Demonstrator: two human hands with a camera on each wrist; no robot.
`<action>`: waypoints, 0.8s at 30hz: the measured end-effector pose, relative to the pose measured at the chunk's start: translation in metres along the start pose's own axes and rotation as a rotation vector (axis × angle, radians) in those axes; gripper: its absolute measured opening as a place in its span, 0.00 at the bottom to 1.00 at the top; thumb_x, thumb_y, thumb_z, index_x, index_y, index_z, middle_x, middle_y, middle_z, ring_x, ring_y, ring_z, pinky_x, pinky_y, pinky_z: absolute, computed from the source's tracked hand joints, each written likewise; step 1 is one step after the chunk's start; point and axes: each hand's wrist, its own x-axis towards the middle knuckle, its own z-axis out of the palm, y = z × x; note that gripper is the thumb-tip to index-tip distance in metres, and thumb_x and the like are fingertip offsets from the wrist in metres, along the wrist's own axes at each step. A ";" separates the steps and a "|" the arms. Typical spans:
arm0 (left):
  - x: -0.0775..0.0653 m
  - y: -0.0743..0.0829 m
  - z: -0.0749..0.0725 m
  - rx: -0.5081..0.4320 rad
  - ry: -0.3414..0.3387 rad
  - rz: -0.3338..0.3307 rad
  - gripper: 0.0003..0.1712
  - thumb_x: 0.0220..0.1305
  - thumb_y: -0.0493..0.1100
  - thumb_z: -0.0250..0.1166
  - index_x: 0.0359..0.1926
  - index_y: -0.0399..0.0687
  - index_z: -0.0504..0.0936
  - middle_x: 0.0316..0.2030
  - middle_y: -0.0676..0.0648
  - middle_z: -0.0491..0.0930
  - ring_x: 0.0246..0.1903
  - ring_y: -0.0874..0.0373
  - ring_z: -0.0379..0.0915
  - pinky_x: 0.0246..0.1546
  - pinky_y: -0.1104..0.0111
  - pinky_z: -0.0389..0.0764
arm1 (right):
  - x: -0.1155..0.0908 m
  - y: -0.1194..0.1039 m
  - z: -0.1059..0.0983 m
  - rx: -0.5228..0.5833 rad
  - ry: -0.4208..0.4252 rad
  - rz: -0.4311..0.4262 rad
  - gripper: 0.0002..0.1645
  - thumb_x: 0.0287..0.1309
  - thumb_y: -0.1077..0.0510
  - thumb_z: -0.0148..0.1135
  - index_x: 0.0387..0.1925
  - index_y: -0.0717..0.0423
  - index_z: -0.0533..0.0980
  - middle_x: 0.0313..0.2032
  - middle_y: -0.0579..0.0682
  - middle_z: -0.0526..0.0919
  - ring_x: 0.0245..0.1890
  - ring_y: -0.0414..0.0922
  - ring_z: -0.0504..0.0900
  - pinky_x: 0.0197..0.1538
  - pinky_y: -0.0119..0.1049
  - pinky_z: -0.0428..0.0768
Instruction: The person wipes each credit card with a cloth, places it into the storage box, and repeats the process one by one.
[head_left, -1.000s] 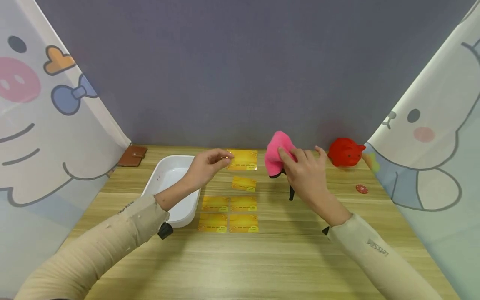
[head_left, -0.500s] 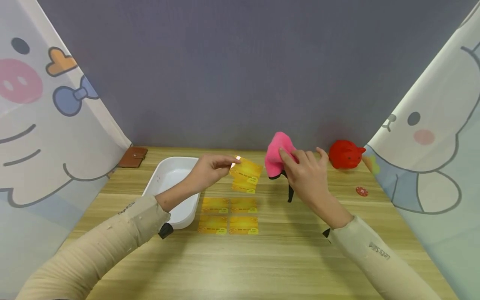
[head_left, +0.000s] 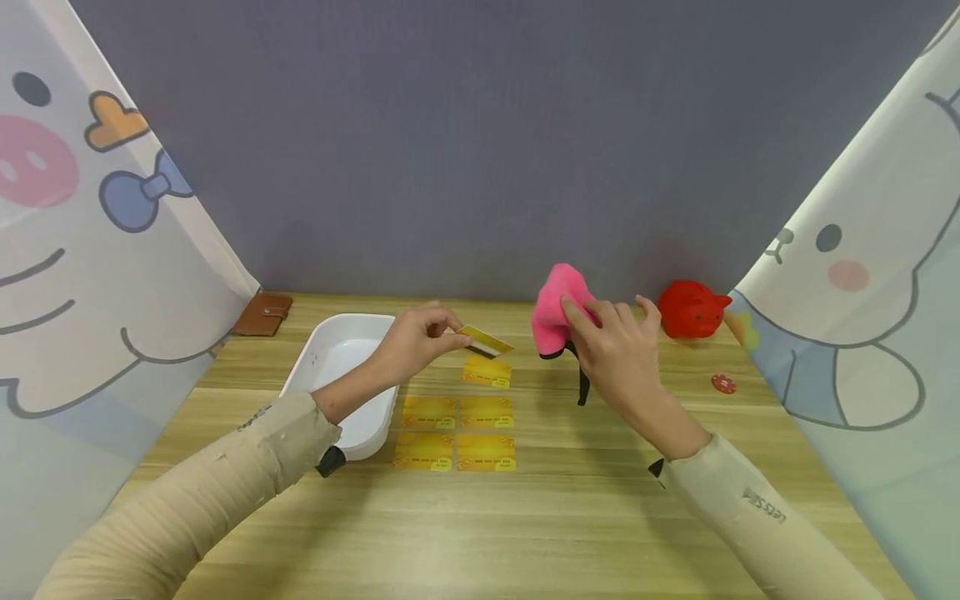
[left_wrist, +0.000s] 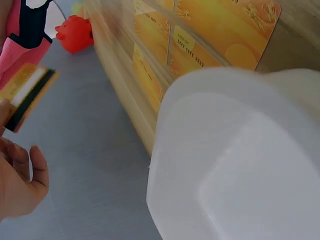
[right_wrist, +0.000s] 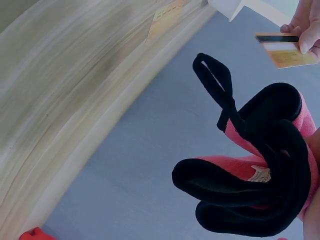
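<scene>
white tray [head_left: 363, 447]: on the surface [head_left: 450, 533]. left hand [head_left: 414, 343]: fingers pinching one gold card [head_left: 489, 342], held above the surface at three o'clock, long axis roughly ten to four, free end toward four. pink pouch [head_left: 554, 313]: long axis one to seven, rim toward seven, black strap [head_left: 582, 388] hanging toward six; pinched in fingers of right hand [head_left: 618, 346].

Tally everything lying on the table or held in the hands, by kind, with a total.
Yellow rectangular cards: 6
Pink fabric item with black trim: 1
White plastic tray: 1
Brown wallet: 1
Red pig figure: 1
Red round chip: 1
Total: 11
</scene>
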 end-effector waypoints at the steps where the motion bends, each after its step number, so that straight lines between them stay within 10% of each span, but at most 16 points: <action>1: 0.000 -0.001 0.000 0.001 0.006 -0.008 0.05 0.63 0.48 0.71 0.35 0.53 0.86 0.27 0.52 0.73 0.24 0.58 0.64 0.27 0.68 0.68 | 0.000 0.000 0.000 0.002 0.000 -0.002 0.16 0.59 0.60 0.70 0.50 0.48 0.83 0.36 0.59 0.86 0.32 0.60 0.83 0.55 0.69 0.70; 13: 0.006 0.000 0.001 -0.197 0.017 -0.156 0.22 0.67 0.46 0.68 0.60 0.56 0.77 0.38 0.47 0.84 0.33 0.54 0.81 0.31 0.64 0.77 | 0.001 -0.001 -0.001 0.002 0.025 -0.009 0.19 0.56 0.62 0.72 0.50 0.48 0.83 0.36 0.59 0.86 0.32 0.60 0.82 0.55 0.70 0.70; 24: 0.005 0.006 0.002 -0.329 0.078 -0.234 0.19 0.69 0.42 0.65 0.59 0.54 0.77 0.45 0.42 0.87 0.43 0.52 0.82 0.46 0.61 0.79 | 0.008 -0.005 -0.005 -0.027 0.062 -0.037 0.13 0.62 0.59 0.67 0.49 0.49 0.82 0.34 0.59 0.85 0.31 0.60 0.81 0.56 0.70 0.69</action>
